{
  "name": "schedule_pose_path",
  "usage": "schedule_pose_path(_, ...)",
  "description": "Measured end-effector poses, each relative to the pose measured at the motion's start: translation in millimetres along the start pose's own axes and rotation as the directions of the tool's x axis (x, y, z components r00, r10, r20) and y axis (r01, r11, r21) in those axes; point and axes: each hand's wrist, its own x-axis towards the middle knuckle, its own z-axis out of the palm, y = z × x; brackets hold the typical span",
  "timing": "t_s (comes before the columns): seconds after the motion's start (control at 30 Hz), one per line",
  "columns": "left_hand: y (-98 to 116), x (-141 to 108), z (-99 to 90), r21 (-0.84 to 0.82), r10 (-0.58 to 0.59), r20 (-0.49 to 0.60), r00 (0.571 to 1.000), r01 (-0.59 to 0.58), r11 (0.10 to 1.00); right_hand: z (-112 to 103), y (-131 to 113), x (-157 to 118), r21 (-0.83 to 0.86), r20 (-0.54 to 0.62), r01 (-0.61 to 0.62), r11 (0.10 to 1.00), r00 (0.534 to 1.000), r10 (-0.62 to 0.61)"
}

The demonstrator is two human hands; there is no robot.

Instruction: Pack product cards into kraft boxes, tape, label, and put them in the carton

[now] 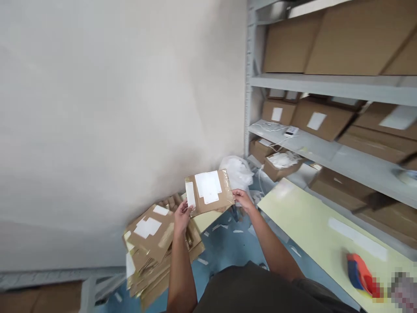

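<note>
A flat brown cardboard package (pixel 208 208) with white labels and clear tape along its edges is held up in front of me. My left hand (pixel 182 216) grips its lower left corner, thumb on the front. At the right edge, my right hand (pixel 241 199) pinches it between fingers and thumb. Below and left of the package lies a stack of similar flat cardboard packages (pixel 165 232), the top one bearing white labels. Part of a pale yellow surface (pixel 206 221) shows beneath the held package.
To the right stands a pale yellow table (pixel 293 213) with a red and blue tape dispenser (pixel 360 274). Grey shelving (pixel 325 87) behind it holds cardboard boxes (pixel 321 119). A white plastic bag (pixel 239 171) sits by the wall. Paper scraps (pixel 237 231) litter the blue floor.
</note>
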Motion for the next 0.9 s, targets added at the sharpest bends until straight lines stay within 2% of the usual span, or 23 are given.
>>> schedule_pose_path(0.07,0,5,53.7,0.031,-0.078,0.139,0.987,0.074,0.997,-51,-17,-21,0.006,-0.109,0.015,1.000,0.994,-0.015)
schedule_pose_path(0.13,-1,7,111.7,0.064,-0.134,0.279,0.951,0.121,0.991,-104,-32,-46,0.007,-0.223,0.038,0.999,0.974,-0.035)
schedule_pose_path(0.27,-7,-5,234.8,0.045,-0.127,0.496,0.859,0.121,0.992,-206,-54,-113,0.000,-0.420,0.097,0.995,0.903,-0.088)
schedule_pose_path(0.37,-9,-23,320.2,0.088,-0.179,0.634,0.753,0.159,0.983,-268,-60,-170,0.001,-0.560,0.137,0.991,0.821,-0.113)
schedule_pose_path(0.43,-11,-34,368.9,0.138,-0.226,0.713,0.664,0.184,0.973,-298,-59,-204,0.007,-0.637,0.152,0.988,0.763,-0.113)
schedule_pose_path(0.57,-19,-50,444.4,0.164,-0.245,0.823,0.512,0.198,0.966,-333,-53,-260,0.032,-0.743,0.168,0.985,0.663,-0.089)
schedule_pose_path(0.63,-24,-54,472.4,0.179,-0.253,0.872,0.419,0.208,0.962,-340,-52,-280,0.044,-0.770,0.173,0.984,0.633,-0.077)
schedule_pose_path(0.73,-32,-53,504.8,0.220,-0.275,0.921,0.275,0.215,0.952,-344,-57,-300,0.057,-0.790,0.181,0.982,0.610,-0.067)
schedule_pose_path(0.8,-36,-49,521.5,0.246,-0.293,0.931,0.219,0.220,0.944,-344,-63,-304,0.065,-0.802,0.182,0.981,0.594,-0.057)
schedule_pose_path(0.9,-43,-36,542.0,0.255,-0.296,0.939,0.177,0.222,0.941,-342,-71,-295,0.061,-0.832,0.163,0.985,0.553,-0.040)
